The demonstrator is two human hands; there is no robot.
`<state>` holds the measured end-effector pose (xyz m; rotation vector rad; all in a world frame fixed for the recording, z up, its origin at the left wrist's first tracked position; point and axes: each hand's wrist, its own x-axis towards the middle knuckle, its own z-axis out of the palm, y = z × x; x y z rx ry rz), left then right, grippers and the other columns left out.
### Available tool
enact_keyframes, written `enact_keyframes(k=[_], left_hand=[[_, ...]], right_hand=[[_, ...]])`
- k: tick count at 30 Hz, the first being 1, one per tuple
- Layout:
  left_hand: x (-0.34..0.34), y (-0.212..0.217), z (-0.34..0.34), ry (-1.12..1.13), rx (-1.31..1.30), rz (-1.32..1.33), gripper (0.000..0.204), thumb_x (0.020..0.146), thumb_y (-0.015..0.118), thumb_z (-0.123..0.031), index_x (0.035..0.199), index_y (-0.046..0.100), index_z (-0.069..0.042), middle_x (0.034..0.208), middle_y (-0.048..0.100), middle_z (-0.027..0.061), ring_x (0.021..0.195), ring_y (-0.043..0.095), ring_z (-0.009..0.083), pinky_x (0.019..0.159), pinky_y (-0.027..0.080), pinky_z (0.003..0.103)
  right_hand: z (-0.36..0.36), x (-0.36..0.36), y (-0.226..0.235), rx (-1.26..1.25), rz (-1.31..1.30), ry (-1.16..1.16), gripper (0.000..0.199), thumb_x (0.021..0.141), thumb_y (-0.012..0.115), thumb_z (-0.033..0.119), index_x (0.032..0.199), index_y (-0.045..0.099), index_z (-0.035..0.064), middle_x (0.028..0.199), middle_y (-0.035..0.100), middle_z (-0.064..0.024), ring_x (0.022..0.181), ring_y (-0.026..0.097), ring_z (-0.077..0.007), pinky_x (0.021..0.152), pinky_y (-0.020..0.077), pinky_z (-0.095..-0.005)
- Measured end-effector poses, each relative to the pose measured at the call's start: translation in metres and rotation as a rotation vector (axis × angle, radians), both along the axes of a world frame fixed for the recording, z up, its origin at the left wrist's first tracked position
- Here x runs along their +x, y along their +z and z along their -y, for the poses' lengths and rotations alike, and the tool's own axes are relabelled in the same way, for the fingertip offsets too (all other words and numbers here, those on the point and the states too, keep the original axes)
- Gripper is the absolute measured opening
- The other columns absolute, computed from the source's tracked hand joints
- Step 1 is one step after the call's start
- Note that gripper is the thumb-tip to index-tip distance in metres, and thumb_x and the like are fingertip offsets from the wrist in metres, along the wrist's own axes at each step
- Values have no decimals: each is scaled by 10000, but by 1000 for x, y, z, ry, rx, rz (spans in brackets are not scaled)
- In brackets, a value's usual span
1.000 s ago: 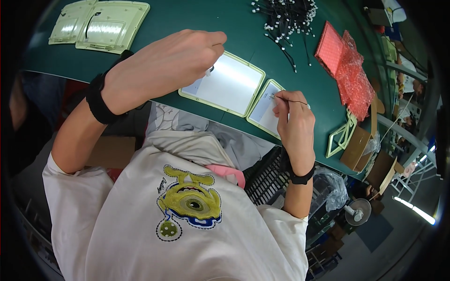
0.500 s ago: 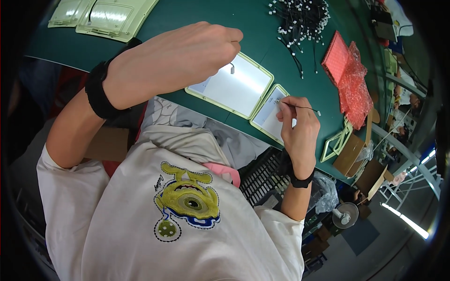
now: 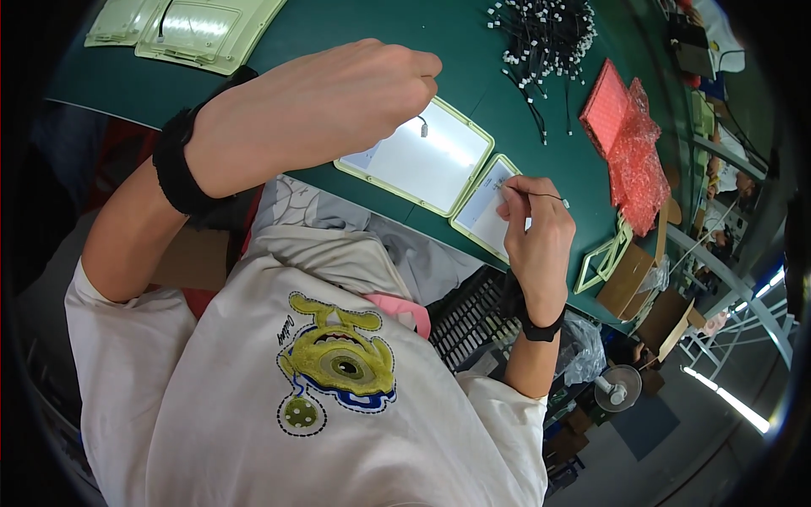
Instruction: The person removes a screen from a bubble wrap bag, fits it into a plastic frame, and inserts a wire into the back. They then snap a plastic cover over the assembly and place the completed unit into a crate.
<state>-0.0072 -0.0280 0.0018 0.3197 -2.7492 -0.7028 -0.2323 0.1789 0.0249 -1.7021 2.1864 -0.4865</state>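
Fingertips [image 3: 510, 191] of the person's right hand [image 3: 535, 237] are pinched tightly around one end of a thin black wire [image 3: 541, 196], which runs level to the right and ends in a small white connector [image 3: 566, 204]. That hand hovers above the smaller of two flat panels, a pale green-rimmed rectangular panel [image 3: 481, 211] with a white face, lying at the near edge of the green table [image 3: 355, 34].

Just beside it, touching or nearly so, lies a larger green-rimmed panel [image 3: 422, 156], also white-faced. The left hand [image 3: 338, 106] is held above this panel's left part, its fingers curled shut into a loose fist. A short dark lead with a small white tip [image 3: 422, 128] hangs below the knuckles; whether the fingers actually grip it cannot be told. Both wrists wear black bands.

At the far left corner of the table sit two pale green moulded trays [image 3: 194, 29], side by side; a dark wire lies in the nearer one, and the rest of their contents is too washed out to make out. Toward the far middle is a loose heap of black wires with white connectors [image 3: 549, 34]. To its right lies a red bubble-wrap bag [image 3: 629, 139], crumpled. An empty green frame [image 3: 601, 262] leans at the table's right end beside a brown cardboard box [image 3: 629, 283], its inside not visible.
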Motion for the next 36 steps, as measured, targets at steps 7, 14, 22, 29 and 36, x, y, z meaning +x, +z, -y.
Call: enact_keyframes(k=[7, 14, 22, 29, 36], left_hand=[[-1, 1, 2, -8, 17, 15, 98, 768, 699, 68, 779, 603, 51, 927, 619, 157, 894, 680, 350, 745, 561, 411], [1, 1, 2, -16, 49, -6, 92, 767, 694, 73, 774, 605, 55, 926, 622, 160, 897, 683, 359, 762, 562, 415], [0, 0, 1, -7, 16, 2, 72, 769, 678, 79, 767, 610, 56, 919, 630, 165, 901, 688, 364, 766, 565, 408], [0, -1, 2, -11, -57, -10, 59, 794, 669, 41, 758, 623, 40, 896, 631, 161, 885, 694, 345, 763, 567, 398], [-3, 0, 0, -31, -79, -176, 50, 800, 639, 30, 753, 625, 42, 881, 624, 165, 833, 683, 345, 749, 567, 388]], right_hand=[[-6, 4, -9, -115, -146, 57, 55, 950, 690, -66, 1002, 696, -49, 881, 705, -109, 682, 720, -186, 641, 563, -304], [-4, 3, 2, -18, 95, -90, 93, 943, 709, -55, 1036, 697, -48, 868, 722, -114, 697, 746, -177, 631, 567, -303], [2, -4, 8, 53, -47, 104, 95, 948, 675, -76, 1039, 682, -49, 876, 711, -146, 726, 761, -226, 644, 574, -325], [4, 2, 3, 53, -161, 156, 121, 941, 628, -111, 1032, 659, -39, 871, 688, -164, 695, 722, -258, 629, 560, -361], [7, 1, 6, -9, -103, 101, 161, 934, 616, -120, 1065, 648, -32, 877, 688, -168, 694, 711, -272, 643, 559, -375]])
